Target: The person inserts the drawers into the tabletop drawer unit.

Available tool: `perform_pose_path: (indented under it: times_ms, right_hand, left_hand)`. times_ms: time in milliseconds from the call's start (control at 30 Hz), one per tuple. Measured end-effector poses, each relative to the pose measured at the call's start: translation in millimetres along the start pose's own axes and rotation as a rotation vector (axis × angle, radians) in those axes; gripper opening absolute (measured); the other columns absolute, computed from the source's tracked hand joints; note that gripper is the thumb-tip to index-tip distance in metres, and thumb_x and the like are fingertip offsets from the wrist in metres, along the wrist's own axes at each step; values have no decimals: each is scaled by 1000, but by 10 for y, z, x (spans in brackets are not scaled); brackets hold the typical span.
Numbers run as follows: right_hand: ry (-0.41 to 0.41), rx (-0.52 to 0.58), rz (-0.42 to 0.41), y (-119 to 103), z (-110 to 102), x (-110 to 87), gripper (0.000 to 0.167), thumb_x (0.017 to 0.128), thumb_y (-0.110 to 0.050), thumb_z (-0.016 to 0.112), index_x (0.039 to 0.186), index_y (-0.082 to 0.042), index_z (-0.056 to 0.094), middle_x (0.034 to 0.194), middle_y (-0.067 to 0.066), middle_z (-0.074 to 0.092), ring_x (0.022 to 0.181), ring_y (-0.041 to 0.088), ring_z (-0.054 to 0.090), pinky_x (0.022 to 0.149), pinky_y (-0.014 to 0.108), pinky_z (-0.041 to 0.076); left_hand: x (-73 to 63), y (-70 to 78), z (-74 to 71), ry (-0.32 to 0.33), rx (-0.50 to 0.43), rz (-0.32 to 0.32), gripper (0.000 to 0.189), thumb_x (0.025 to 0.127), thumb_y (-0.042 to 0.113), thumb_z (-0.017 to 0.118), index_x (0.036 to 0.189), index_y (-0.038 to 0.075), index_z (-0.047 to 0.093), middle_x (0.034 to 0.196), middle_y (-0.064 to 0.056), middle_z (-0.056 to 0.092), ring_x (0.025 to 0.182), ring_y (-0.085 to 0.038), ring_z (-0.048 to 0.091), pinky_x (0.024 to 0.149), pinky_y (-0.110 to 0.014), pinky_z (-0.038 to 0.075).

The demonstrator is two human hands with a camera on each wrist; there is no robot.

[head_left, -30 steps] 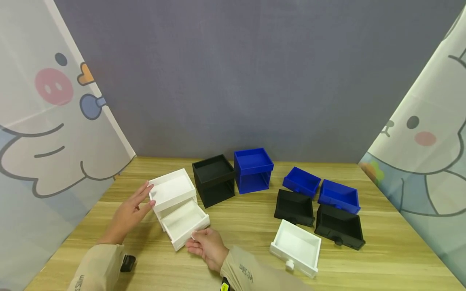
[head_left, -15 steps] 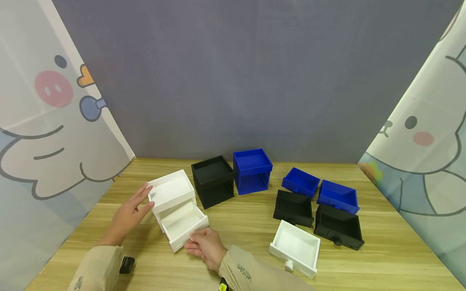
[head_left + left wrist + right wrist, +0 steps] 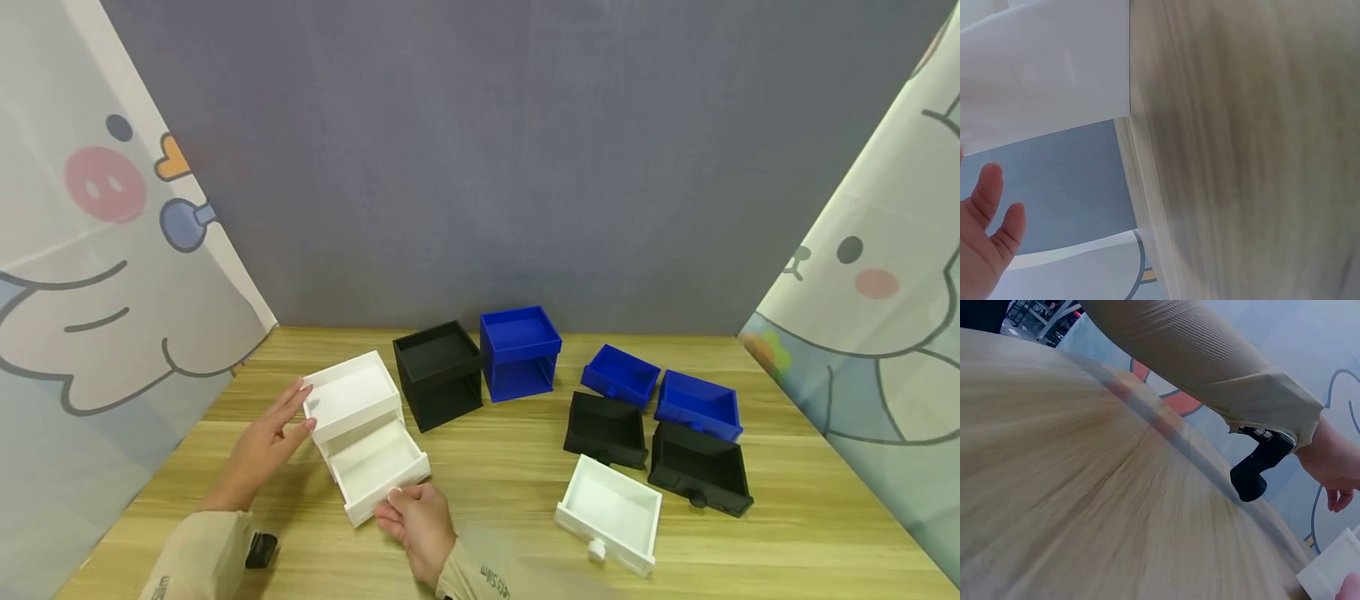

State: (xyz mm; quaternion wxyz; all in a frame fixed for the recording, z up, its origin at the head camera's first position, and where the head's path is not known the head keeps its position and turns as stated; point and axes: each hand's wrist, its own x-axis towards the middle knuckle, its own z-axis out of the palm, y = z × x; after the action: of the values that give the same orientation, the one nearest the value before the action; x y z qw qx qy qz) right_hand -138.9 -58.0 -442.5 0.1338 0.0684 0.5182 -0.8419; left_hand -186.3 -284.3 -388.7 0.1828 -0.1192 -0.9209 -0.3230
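At the left of the head view stands a white drawer cabinet (image 3: pixel 352 395) with a shallow tray top. A white drawer (image 3: pixel 378 464) lies partly in its lower opening and sticks out toward me. My right hand (image 3: pixel 422 527) pinches the drawer's front at the knob, which the fingers mostly cover. My left hand (image 3: pixel 258 454) rests its fairly straight fingers against the cabinet's left side. Two fingers (image 3: pixel 1011 228) of it show in the left wrist view, while the cabinet lies outside that picture. The right wrist view catches only a corner of white drawer (image 3: pixel 1330 570) and a fingertip.
A black cabinet (image 3: pixel 438 354) and a blue cabinet (image 3: pixel 521 333) stand behind, their fronts open. To the right lie loose drawers: another white drawer (image 3: pixel 611 504), black drawers (image 3: pixel 697 487) and blue drawers (image 3: pixel 697 421). A grey cloth wall (image 3: pixel 510 167) closes the table's back.
The white drawer has swung slightly into line with its cabinet, its front a little nearer to me. My right hand has shifted slightly left and down with it; the left hand stays in place.
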Motion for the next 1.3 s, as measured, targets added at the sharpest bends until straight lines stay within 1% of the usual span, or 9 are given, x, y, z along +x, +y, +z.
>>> perform_pose_path:
  times_ms: [133, 300, 433, 567, 733, 800, 933, 1133, 1300]
  right_hand:
    - [4, 14, -11, 7, 14, -3, 10, 92, 3, 54, 96, 6, 46, 85, 15, 60, 73, 16, 65, 71, 31, 55]
    - [25, 32, -22, 17, 39, -1, 10, 91, 3, 55, 94, 5, 46, 81, 12, 60, 70, 13, 64, 67, 27, 54]
    - [8, 32, -22, 19, 65, -9, 10, 92, 3, 55, 94, 4, 45, 80, 11, 60, 70, 13, 64, 68, 27, 54]
    - [-5, 9, -7, -4, 52, 10, 11, 93, 2, 55, 96, 4, 45, 82, 13, 60, 72, 15, 64, 70, 30, 55]
    - [-1, -12, 13, -45, 42, 65, 11, 93, 0, 57, 97, 5, 48, 81, 12, 61, 69, 13, 64, 67, 29, 55]
    - [2, -12, 16, -49, 48, 71, 11, 92, 1, 57, 96, 5, 48, 80, 11, 60, 68, 13, 64, 67, 28, 54]
    - [-13, -6, 25, -29, 66, 70, 10, 91, 2, 57, 94, 3, 48, 80, 10, 60, 68, 13, 64, 66, 28, 54]
    - [-26, -21, 43, -4, 60, 107, 11, 91, 3, 58, 92, 3, 47, 79, 12, 62, 67, 13, 64, 67, 30, 55]
    - [-64, -61, 92, -51, 2, 131, 13, 89, 4, 60, 94, 1, 48, 80, 13, 65, 64, 12, 64, 61, 25, 54]
  left_hand:
    - [-4, 8, 1, 8, -5, 1, 52, 96, 23, 59, 142, 3, 46, 149, -19, 36, 56, -3, 33, 56, -25, 35]
    - [-13, 9, 4, 7, -5, -6, 52, 96, 23, 58, 142, 3, 46, 149, -20, 35, 57, -4, 33, 56, -25, 36]
    - [-25, 16, 2, 3, -6, -16, 52, 96, 24, 58, 143, 3, 46, 149, -20, 35, 57, -4, 33, 57, -25, 36]
    - [-16, 21, 4, 2, 2, -14, 52, 96, 24, 58, 142, 4, 46, 150, -19, 35, 55, -3, 32, 55, -25, 35]
    - [-4, 30, -5, 10, 7, -1, 51, 96, 23, 58, 141, 1, 47, 148, -22, 36, 56, -2, 34, 54, -25, 36]
    - [-2, 34, -8, 12, 8, -2, 51, 96, 23, 58, 141, 1, 47, 148, -23, 36, 55, -2, 35, 54, -24, 36]
    - [-6, 24, -8, 17, 9, -4, 51, 96, 22, 58, 141, 1, 47, 148, -22, 36, 51, -2, 32, 52, -24, 36]
    - [-8, 7, 2, -2, 7, -9, 52, 96, 24, 57, 142, 2, 45, 150, -20, 34, 53, -2, 32, 53, -25, 36]
    - [0, 5, 11, -3, 2, -9, 52, 96, 23, 57, 142, 1, 45, 150, -22, 34, 53, -3, 33, 54, -25, 36]
